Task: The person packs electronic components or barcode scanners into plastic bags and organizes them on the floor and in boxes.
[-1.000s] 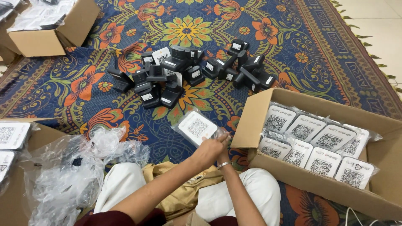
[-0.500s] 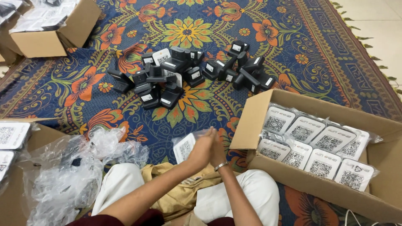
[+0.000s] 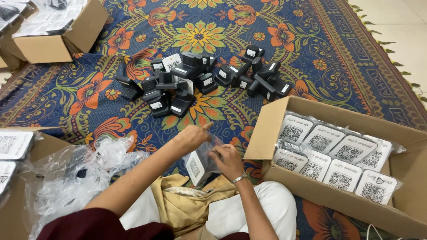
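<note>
Fingers of my left hand (image 3: 192,137) pinch the top edge of a clear plastic sleeve (image 3: 209,149) at the lower middle of the frame, thumb lifted, so the mouth of it is held apart. My right hand (image 3: 229,161) is closed around the sleeve from below, steadying it and the white square device (image 3: 195,166) that sits tilted on edge inside, over my lap. Just right of my hands an open cardboard box (image 3: 267,133) holds rows of similar white devices in sleeves, within easy reach. At lower left lies a heap of loose clear bags (image 3: 75,171). Beyond my hands, in the upper middle of the patterned rug (image 3: 347,58), black stands (image 3: 200,78) are piled. Another carton (image 3: 58,38) sits upper left.
</note>
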